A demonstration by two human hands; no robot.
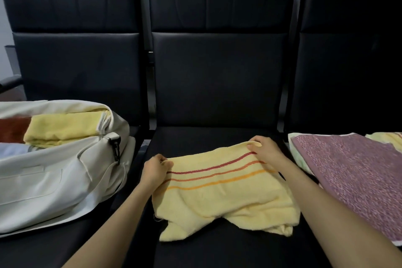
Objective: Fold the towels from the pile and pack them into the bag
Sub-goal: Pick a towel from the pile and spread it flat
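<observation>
L hand pinches far-left corner of yellow striped towel, fingers curled on edge. R hand pinches far-right corner, hem raised a little. Towel spans betw both grips, flat on middle seat, stripes running grip to grip; edge nearest person rumpled. White bag left of L grip, open, w/ folded yellow towel + rust towel inside. Purple towel right of R grip, on next seat.
</observation>
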